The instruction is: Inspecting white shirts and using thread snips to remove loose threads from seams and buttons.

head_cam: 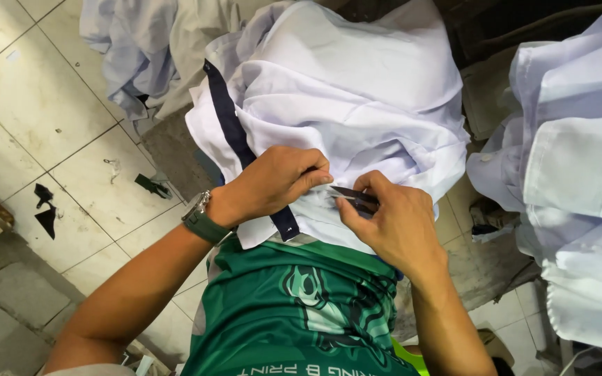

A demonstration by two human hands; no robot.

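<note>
Pinching a fold of a white shirt [343,90], the left hand [273,182] sits near the middle of the view with its fingers [313,174] pressed together on the cloth, a dark green wristwatch [203,221] on the wrist at about 8 o'clock from it. Just beside it, at 3 o'clock, the right hand [395,224] has its fingers closed around small dark thread snips [351,196], whose narrow blades point toward the left hand's fingertips and lie against the fabric. The shirt is heaped in the person's lap, spreading from the hands up toward 12 o'clock, and a navy blue strip [231,125] runs along its edge from 11 o'clock down to just under the left hand. Below the hands, at 6 o'clock, is a green printed jersey [294,313] on the person's body. More pale blue-white shirts [580,174] are piled at 3 o'clock, well apart from the hands, and another crumpled heap of light cloth [134,49] lies at 11 o'clock. The tiled floor [43,118] at 9 o'clock carries a few dark fabric scraps [44,209].
</note>
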